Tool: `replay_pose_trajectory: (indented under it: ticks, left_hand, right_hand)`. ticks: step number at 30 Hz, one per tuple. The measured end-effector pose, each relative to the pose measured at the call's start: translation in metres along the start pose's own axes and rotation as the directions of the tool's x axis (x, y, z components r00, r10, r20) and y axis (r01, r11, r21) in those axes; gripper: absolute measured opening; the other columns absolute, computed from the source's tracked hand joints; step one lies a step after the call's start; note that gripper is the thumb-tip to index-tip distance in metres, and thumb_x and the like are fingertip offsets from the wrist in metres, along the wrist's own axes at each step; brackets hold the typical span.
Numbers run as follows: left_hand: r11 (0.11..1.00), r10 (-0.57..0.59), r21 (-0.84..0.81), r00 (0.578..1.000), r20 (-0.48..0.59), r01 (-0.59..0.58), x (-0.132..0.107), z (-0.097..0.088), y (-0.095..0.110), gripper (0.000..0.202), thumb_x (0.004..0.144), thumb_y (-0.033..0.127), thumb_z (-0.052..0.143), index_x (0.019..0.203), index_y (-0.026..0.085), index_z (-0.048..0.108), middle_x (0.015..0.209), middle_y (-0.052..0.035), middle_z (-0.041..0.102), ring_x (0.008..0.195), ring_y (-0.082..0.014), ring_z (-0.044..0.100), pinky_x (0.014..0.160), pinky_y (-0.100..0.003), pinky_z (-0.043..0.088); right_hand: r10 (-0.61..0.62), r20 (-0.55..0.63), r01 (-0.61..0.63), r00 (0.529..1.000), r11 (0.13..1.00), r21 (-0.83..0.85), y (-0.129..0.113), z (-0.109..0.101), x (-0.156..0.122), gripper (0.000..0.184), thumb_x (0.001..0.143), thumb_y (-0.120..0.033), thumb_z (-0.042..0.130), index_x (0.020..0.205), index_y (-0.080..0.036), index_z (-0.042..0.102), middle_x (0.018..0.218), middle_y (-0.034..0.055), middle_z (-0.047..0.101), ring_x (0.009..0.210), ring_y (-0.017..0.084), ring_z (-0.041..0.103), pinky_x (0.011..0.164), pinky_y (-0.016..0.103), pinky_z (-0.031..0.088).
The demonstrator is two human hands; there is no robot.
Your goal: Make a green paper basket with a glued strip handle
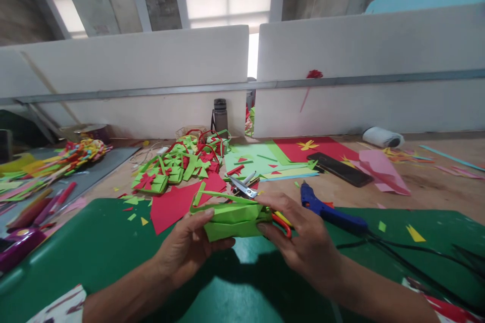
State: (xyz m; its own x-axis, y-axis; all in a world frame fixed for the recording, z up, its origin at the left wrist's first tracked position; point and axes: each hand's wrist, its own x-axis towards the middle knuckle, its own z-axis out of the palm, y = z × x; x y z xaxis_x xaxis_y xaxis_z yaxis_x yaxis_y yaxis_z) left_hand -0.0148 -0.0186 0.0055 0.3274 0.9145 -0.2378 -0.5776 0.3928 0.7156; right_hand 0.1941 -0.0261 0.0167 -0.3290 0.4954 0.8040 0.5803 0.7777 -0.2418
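A folded green paper basket point(235, 219) with a thin strip handle point(223, 195) is held up between my hands above the green mat. My left hand point(189, 239) grips its left end, thumb on the upper edge and fingers below. At the right end, my right hand point(293, 229) pinches the paper between thumb and fingers. Just behind the basket lie scissors point(244, 187) with silver blades; an orange-red handle point(281, 224) shows beside my right fingers. A blue hot glue gun point(329, 209) rests to the right of my right hand.
A pile of green and red paper baskets point(185, 159) sits behind the left hand. Red card point(166, 207), a black phone point(343, 169), pink paper point(382, 171) and a dark bottle point(220, 116) are on the table. A cable point(409, 262) trails right across the green mat point(113, 247).
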Motion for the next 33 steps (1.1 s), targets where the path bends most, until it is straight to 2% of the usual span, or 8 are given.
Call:
replay_pose_trajectory:
  ticks: [7,12,16,21,25,29,33]
  left_hand:
    - [0.996,0.014,0.085,1.0,-0.016,-0.012,0.0,-0.002,-0.001,0.022,0.077,0.021,0.062,0.096,0.01,0.065,0.099,-0.0139,0.065,0.092,-0.0268,0.06,0.074,-0.042,0.053]
    - [0.982,0.031,0.184,0.999,0.009,-0.032,-0.003,-0.003,-0.004,0.024,0.076,0.025,0.061,0.095,0.01,0.066,0.101,-0.0137,0.064,0.096,-0.0267,0.058,0.079,-0.042,0.05]
    - [0.983,0.013,0.185,1.0,0.002,-0.013,-0.004,-0.001,-0.005,0.024,0.077,0.025,0.061,0.096,0.011,0.065,0.101,-0.0134,0.065,0.096,-0.0267,0.058,0.078,-0.042,0.051]
    - [0.995,-0.011,0.096,0.998,-0.063,0.017,-0.002,0.0,-0.004,0.017,0.079,0.019,0.06,0.093,0.01,0.064,0.093,-0.0128,0.067,0.087,-0.0249,0.061,0.075,-0.044,0.052]
    - [0.997,-0.01,0.079,0.998,-0.063,0.015,-0.002,-0.001,-0.004,0.015,0.08,0.017,0.058,0.093,0.01,0.063,0.091,-0.0127,0.067,0.084,-0.0241,0.063,0.073,-0.042,0.053]
    - [0.993,0.027,0.119,0.999,-0.038,-0.022,-0.002,0.0,-0.005,0.019,0.08,0.017,0.058,0.096,0.01,0.061,0.092,-0.0134,0.068,0.085,-0.0248,0.063,0.071,-0.04,0.053]
    - [0.997,0.026,0.079,0.999,-0.035,-0.023,-0.003,0.001,-0.005,0.019,0.079,0.017,0.058,0.097,0.009,0.062,0.096,-0.0135,0.067,0.088,-0.0257,0.063,0.072,-0.042,0.054]
  right_hand:
    - [0.085,0.035,-0.088,0.996,0.992,0.092,-0.006,-0.004,0.006,0.016,0.082,-0.012,0.053,0.095,-0.02,0.06,0.086,0.0029,0.07,0.079,0.014,0.066,0.071,0.025,0.054]
    - [0.049,0.11,-0.057,0.993,0.996,0.068,-0.002,-0.004,0.004,0.012,0.084,-0.011,0.051,0.089,-0.017,0.061,0.085,0.0053,0.07,0.076,0.015,0.067,0.069,0.025,0.053]
    - [0.006,0.145,-0.007,0.989,1.0,0.006,0.002,-0.001,0.002,0.013,0.086,-0.011,0.049,0.088,-0.016,0.061,0.084,0.0062,0.071,0.075,0.015,0.067,0.07,0.026,0.053]
    - [-0.13,0.151,0.147,0.98,0.983,-0.111,0.006,-0.001,0.0,0.02,0.086,-0.006,0.045,0.095,-0.014,0.061,0.088,0.0076,0.071,0.083,0.017,0.066,0.076,0.029,0.053]
    - [-0.249,0.162,0.277,0.955,0.944,-0.181,0.007,0.0,-0.002,0.026,0.083,-0.002,0.047,0.105,-0.009,0.058,0.093,0.011,0.07,0.086,0.02,0.066,0.077,0.033,0.055]
    - [-0.221,0.172,0.25,0.96,0.952,-0.174,0.005,0.002,-0.003,0.029,0.083,-0.003,0.048,0.111,-0.008,0.055,0.095,0.0113,0.069,0.089,0.021,0.065,0.08,0.035,0.055]
    - [-0.207,0.197,0.242,0.958,0.953,-0.18,0.003,0.003,-0.002,0.03,0.087,-0.015,0.05,0.116,-0.007,0.051,0.104,0.0142,0.066,0.099,0.022,0.062,0.082,0.035,0.054]
